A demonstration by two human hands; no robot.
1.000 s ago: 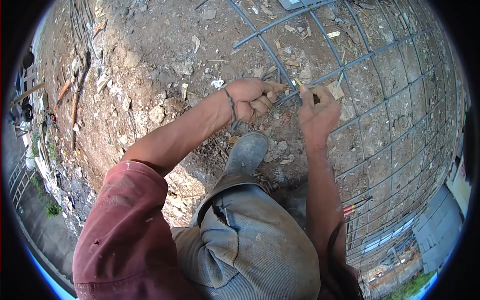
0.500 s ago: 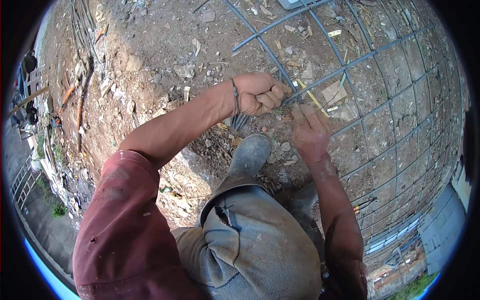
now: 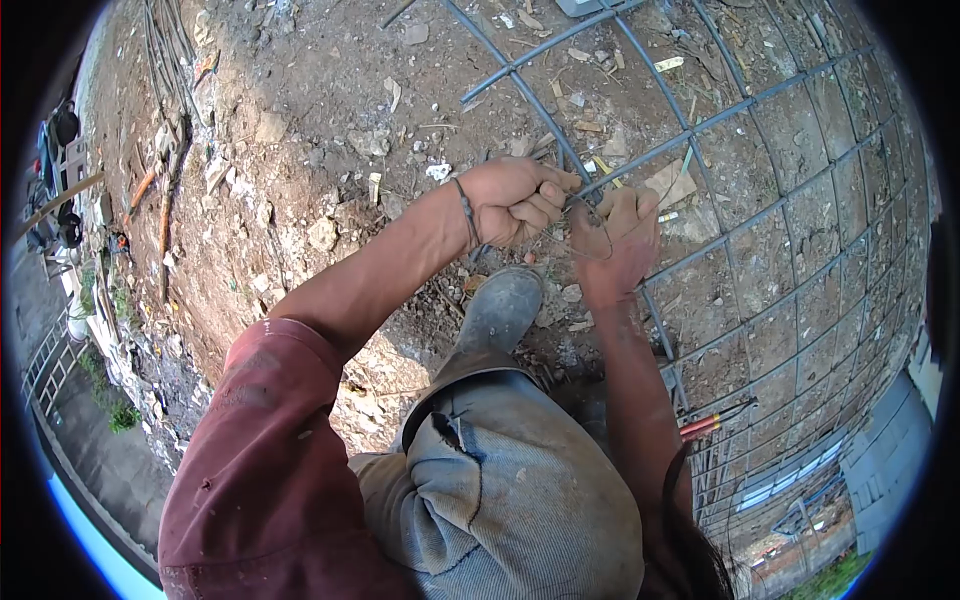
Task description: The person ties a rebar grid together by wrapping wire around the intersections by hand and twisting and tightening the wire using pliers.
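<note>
My left hand (image 3: 515, 202), a dark cord at its wrist, is closed in a fist at a crossing of the steel rebar mesh (image 3: 645, 158). Its thumb and forefinger press close to the bars. A thin tie wire (image 3: 592, 254) curves loosely between both hands and runs in under the left fingers. My right hand (image 3: 618, 240) is just right of the left, below the bar, its fingers bent and pinched on the wire. The fingertips partly hide the crossing, so how the wire wraps there cannot be seen.
The mesh spreads right over dirt strewn with stones and wood scraps. My rubber boot (image 3: 503, 305) stands below the hands. Red-handled pliers (image 3: 700, 428) show beside my right forearm. Long thin rods (image 3: 170, 45) lie at upper left; a ladder (image 3: 55, 365) is at far left.
My right hand has turned and moved slightly down, its fingers now bent near the bar. The wire loop shows more plainly. My left hand stays at the crossing; the red handles have come into view.
</note>
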